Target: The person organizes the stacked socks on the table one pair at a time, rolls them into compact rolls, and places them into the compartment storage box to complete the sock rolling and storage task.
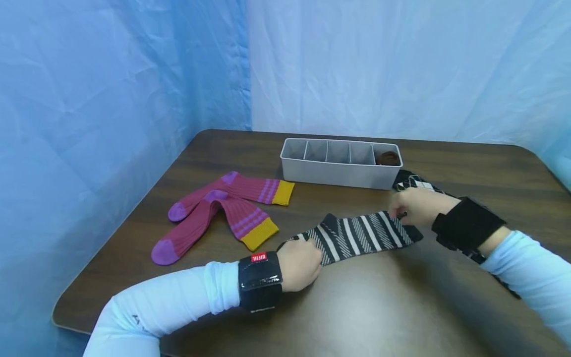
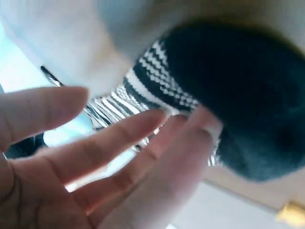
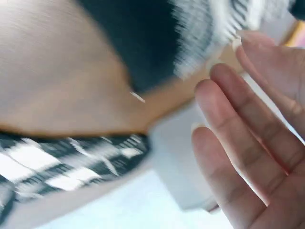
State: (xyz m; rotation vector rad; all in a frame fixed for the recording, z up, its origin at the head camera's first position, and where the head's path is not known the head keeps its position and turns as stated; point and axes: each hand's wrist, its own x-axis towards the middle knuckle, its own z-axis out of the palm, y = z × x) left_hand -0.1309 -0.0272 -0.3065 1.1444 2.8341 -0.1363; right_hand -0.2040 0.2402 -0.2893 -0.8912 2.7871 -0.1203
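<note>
A black, grey and white striped sock [image 1: 357, 235] lies stretched sideways on the table between both hands. My left hand [image 1: 300, 264] pinches its left end; in the left wrist view the thumb and fingers meet at the knit beside the dark toe or heel part [image 2: 238, 95]. At the dark cuff end, my right hand [image 1: 417, 206] pinches the sock's upper edge. Its other fingers [image 3: 228, 129] stay loosely extended. Partly hidden beneath the right forearm is a black-and-white argyle sock [image 1: 414, 182], also seen in the right wrist view.
Two magenta socks [image 1: 196, 230] with purple toes and yellow cuffs lie at the left. A grey divided box [image 1: 339, 173] stands at the back; its rightmost compartment holds a rolled brown item [image 1: 388, 158]. Blue curtains [image 1: 379, 64] hang behind the brown table [image 1: 357, 307].
</note>
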